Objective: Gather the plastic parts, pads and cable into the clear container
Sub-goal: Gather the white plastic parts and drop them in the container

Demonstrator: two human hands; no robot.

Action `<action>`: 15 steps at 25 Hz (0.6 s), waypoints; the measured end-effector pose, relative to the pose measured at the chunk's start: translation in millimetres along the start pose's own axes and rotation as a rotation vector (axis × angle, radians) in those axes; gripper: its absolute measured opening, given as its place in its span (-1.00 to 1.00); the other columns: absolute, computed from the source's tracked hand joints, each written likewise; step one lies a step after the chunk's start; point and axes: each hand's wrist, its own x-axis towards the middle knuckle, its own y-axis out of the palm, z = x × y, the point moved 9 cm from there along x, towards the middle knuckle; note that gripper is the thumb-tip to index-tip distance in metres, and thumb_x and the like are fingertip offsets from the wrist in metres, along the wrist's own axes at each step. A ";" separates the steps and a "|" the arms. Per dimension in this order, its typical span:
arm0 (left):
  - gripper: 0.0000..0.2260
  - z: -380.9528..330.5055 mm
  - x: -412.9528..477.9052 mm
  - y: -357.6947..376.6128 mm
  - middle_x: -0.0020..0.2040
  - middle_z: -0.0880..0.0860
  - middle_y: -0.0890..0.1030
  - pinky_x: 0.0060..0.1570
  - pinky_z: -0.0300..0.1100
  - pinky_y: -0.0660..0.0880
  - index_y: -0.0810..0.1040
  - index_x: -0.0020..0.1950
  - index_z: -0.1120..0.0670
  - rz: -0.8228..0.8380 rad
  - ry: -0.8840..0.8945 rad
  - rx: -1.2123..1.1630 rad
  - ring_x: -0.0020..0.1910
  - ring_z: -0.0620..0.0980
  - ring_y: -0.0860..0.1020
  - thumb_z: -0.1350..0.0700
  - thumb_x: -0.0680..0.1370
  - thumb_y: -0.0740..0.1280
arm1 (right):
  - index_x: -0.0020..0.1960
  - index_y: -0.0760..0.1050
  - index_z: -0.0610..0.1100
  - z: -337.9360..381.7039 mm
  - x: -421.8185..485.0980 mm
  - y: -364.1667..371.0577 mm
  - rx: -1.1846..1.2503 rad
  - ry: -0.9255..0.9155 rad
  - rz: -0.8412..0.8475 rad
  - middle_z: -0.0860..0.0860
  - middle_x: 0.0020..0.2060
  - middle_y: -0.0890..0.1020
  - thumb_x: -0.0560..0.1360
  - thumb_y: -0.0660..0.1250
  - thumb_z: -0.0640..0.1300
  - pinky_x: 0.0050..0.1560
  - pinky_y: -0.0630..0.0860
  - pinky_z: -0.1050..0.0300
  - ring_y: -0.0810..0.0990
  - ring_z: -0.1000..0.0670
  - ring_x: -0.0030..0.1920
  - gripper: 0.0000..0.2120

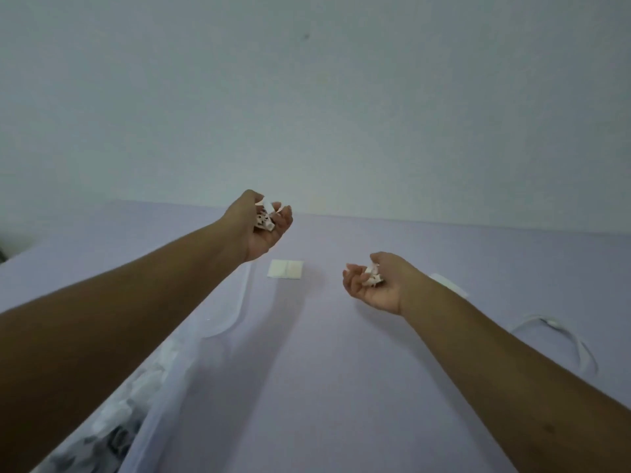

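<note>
My left hand (263,230) is raised palm-up over the lilac surface, its fingers curled around several small white plastic parts (265,218). My right hand (375,285) hovers lower to the right, also palm-up and cupped on a few white plastic parts (372,278). Between the hands a white square pad (286,269) lies flat. The clear container (235,312) shows under my left forearm, its curved rim visible and white pieces inside at the lower left. A white cable (563,336) loops at the right edge. Another white pad (449,284) peeks out behind my right wrist.
The lilac surface (324,370) runs back to a plain pale wall (307,97). A dark object sits at the far left edge (2,254).
</note>
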 end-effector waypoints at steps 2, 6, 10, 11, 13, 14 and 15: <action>-0.82 -21.1 -42.3 -13.9 -0.46 0.17 0.50 -0.68 -0.36 0.32 0.37 -0.17 0.21 0.021 -0.029 0.131 -0.43 -0.01 0.47 0.19 0.60 0.12 | -0.13 0.37 -0.33 -33.6 -22.9 21.1 -0.242 0.076 0.016 -0.15 -0.28 0.40 0.64 0.03 -0.16 -0.71 0.20 0.39 0.32 0.02 -0.36 -0.70; -0.81 -55.1 -131.5 -73.3 -0.40 0.07 0.44 -0.73 -0.43 0.24 0.43 -0.17 0.19 0.025 -0.133 0.657 -0.55 -0.12 0.42 0.20 0.62 0.14 | -0.19 0.34 -0.27 -83.4 -60.1 89.7 -0.588 0.001 0.088 -0.12 -0.30 0.38 0.65 0.05 -0.17 -0.73 0.19 0.37 0.33 0.03 -0.38 -0.72; -0.91 -89.8 -191.3 -152.9 -0.23 0.11 0.50 -0.62 -0.42 0.30 0.50 -0.04 0.20 -0.109 -0.174 1.194 -0.40 -0.07 0.48 0.20 0.59 0.24 | -0.19 0.35 -0.26 -145.4 -83.6 155.2 -0.795 0.034 0.231 -0.14 -0.26 0.41 0.63 0.14 -0.13 -0.70 0.24 0.38 0.35 0.03 -0.37 -0.73; -0.90 -93.6 -203.8 -170.9 -0.19 0.12 0.52 -0.57 -0.40 0.34 0.53 0.00 0.22 -0.127 -0.204 1.338 -0.36 -0.05 0.51 0.21 0.58 0.26 | -0.18 0.35 -0.26 -165.2 -86.5 165.6 -0.848 0.064 0.245 -0.14 -0.26 0.42 0.63 0.13 -0.12 -0.70 0.24 0.39 0.35 0.03 -0.37 -0.72; -0.89 -90.2 -220.9 -196.6 -0.14 0.13 0.56 -0.45 -0.34 0.40 0.58 0.02 0.21 -0.116 -0.289 1.582 -0.31 -0.03 0.52 0.22 0.57 0.28 | -0.17 0.35 -0.27 -203.9 -86.9 181.3 -0.929 0.116 0.270 -0.15 -0.26 0.42 0.64 0.09 -0.11 -0.69 0.26 0.38 0.33 0.03 -0.36 -0.71; -0.89 -86.2 -224.7 -206.0 -0.12 0.14 0.57 -0.42 -0.33 0.43 0.59 0.01 0.21 -0.110 -0.327 1.679 -0.29 -0.03 0.52 0.25 0.57 0.28 | -0.16 0.36 -0.28 -221.6 -86.4 186.5 -0.954 0.141 0.282 -0.15 -0.25 0.42 0.65 0.08 -0.12 -0.67 0.28 0.38 0.32 0.03 -0.36 -0.71; -0.88 -82.4 -226.1 -214.4 -0.11 0.15 0.58 -0.40 -0.33 0.45 0.59 0.00 0.21 -0.116 -0.358 1.764 -0.27 -0.03 0.53 0.29 0.57 0.26 | -0.14 0.37 -0.29 -238.0 -85.7 189.6 -0.975 0.169 0.289 -0.16 -0.25 0.43 0.65 0.06 -0.13 -0.64 0.32 0.37 0.33 0.02 -0.35 -0.70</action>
